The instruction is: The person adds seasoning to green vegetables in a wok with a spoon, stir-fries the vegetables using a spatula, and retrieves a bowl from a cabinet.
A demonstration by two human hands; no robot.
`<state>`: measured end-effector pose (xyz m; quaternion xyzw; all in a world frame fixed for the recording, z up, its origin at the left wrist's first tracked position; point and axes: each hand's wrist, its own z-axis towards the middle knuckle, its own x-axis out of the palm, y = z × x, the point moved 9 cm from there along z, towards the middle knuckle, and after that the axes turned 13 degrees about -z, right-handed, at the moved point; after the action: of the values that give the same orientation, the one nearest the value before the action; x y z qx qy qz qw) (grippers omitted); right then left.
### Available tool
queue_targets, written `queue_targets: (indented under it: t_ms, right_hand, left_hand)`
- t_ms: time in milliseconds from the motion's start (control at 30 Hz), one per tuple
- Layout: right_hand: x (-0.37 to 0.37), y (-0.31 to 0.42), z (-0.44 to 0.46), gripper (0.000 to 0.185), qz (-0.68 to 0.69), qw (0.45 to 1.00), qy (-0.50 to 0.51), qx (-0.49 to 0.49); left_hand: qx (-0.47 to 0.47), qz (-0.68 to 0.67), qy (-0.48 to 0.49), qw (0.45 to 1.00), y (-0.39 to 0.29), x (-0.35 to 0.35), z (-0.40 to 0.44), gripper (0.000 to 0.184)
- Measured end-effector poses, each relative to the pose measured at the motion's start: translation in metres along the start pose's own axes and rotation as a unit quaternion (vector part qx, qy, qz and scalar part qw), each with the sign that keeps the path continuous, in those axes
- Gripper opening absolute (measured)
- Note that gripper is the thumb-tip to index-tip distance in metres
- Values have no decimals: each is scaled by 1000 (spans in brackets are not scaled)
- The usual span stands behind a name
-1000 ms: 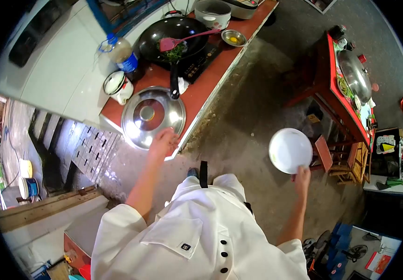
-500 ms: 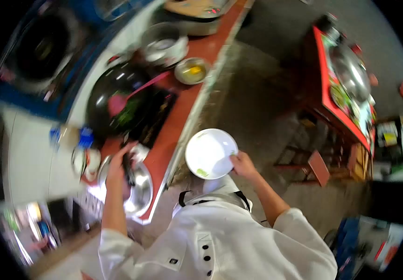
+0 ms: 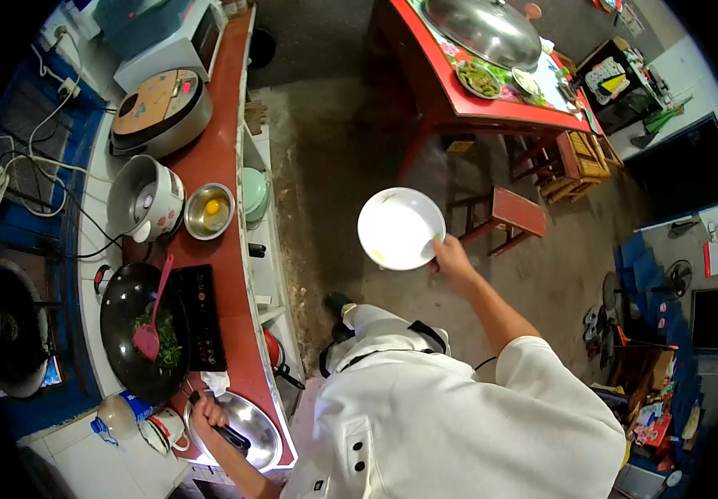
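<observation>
My left hand (image 3: 207, 413) is closed around the black handle of a dark wok (image 3: 123, 309) on the counter. Chopped greens (image 3: 169, 345) lie in the wok, and a pink spatula (image 3: 148, 339) rests in it with its handle leaning on the rim. Beneath my left hand and the handle is a shiny steel basin (image 3: 263, 432). Out over the floor, my right hand (image 3: 452, 259) grips a white plate (image 3: 400, 229) by its edge. Glare washes out the plate's middle; small green marks show near its rim.
Along the red counter (image 3: 227, 145) stand a bowl with a raw egg (image 3: 209, 211), a white pot (image 3: 144, 198), a rice cooker (image 3: 162, 112) and a black induction cooker (image 3: 201, 320). A red table (image 3: 458, 104) with dishes and a stool (image 3: 517, 212) are beyond the plate.
My view has turned, so the wok and counter sit lower left and the red table nearer the top middle. The plate shifts slightly up and right. Both hands keep their hold.
</observation>
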<state>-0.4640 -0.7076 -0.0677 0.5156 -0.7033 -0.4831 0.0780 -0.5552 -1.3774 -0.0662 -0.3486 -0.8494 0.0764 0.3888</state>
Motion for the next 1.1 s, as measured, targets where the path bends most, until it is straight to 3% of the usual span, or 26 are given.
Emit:
queue_targets:
  t_ms: [100,233,267,333,367,400,433,467,500,533,567,600,633,667,733,833,867,1100]
  right_hand:
    - [-43,-1,13,23,-13,999,-49,10]
    - [-69,28,32,22,30,998,-50,-1]
    - [-70,31,44,22,33,998,-45,-3]
    - [-73,44,77,26,170,984,-53,-18]
    - [-74,57,91,18,158,986,-45,-14]
    - [-76,65,112,18,160,986,-41,-15]
    - [-78,75,139,19,183,982,-31,-25]
    - [-82,92,165,19,206,978,-22,-38]
    - [-89,107,190,20,215,975,-40,-39]
    - [-97,124,214,21,225,972,-59,-38]
    - [-107,147,240,22,231,968,-63,-69]
    - [-115,165,263,22,240,964,-66,-94]
    - [-122,173,303,23,231,966,-71,-97]
    - [-133,182,337,24,218,967,-79,-104]
    - [-150,214,370,24,243,958,-119,-93]
    - [-167,240,435,24,250,961,-96,-63]
    - [-175,247,446,25,273,955,-110,-37]
    - [-204,262,522,29,367,914,-168,42]
  left_hand:
    - [-73,-31,51,996,29,-12,-34,9]
    - [-20,-10,-52,998,64,31,-118,10]
    - [-15,-9,-53,998,69,39,-129,10]
    - [-42,11,-56,997,88,54,-145,16]
    - [-36,11,-56,998,97,70,-149,16]
    - [-18,90,-87,992,105,83,-156,13]
    - [-1,168,-118,979,115,102,-160,22]
    - [38,116,-212,970,130,125,-160,14]
    - [15,128,-131,983,140,158,-143,8]
    - [-9,141,-51,989,152,191,-130,14]
    - [-27,127,-37,991,169,210,-117,14]
    - [-86,26,-117,989,191,178,-112,18]
    - [-62,68,-84,992,197,222,-98,8]
    - [-41,108,-47,992,208,269,-82,16]
    - [-95,84,3,992,233,301,-48,16]
    - [-124,86,42,988,261,368,-8,15]
    - [-162,70,101,979,274,388,7,14]
    - [-206,148,125,959,301,514,95,16]
